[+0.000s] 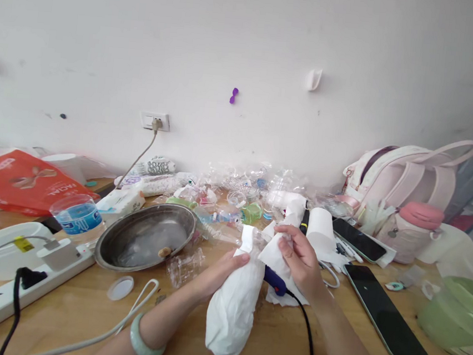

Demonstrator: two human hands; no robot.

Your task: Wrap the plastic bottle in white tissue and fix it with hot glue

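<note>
My left hand [221, 271] is closed around a long object wrapped in white tissue [233, 317], bottle-like in outline. A flat white strip stands at its upper end. What lies under the wrapping is hidden. My right hand [301, 259] pinches a piece of white tissue paper [273, 253] close to the wrapped object's upper end. Below that hand lies a blue tool handle [275, 282] with a black cord; its front end is hidden behind the wrapped object. More white tissue [281, 300] rests on the table under the right hand.
A metal basin [107, 243] holding a small brown lump stands left, near a power strip [25, 285]. Clear plastic scraps [256, 182] are heaped along the wall. To the right are a paper roll [320, 227], two phones [385, 312], a pink-lidded jar [408, 239] and a green container [452, 321].
</note>
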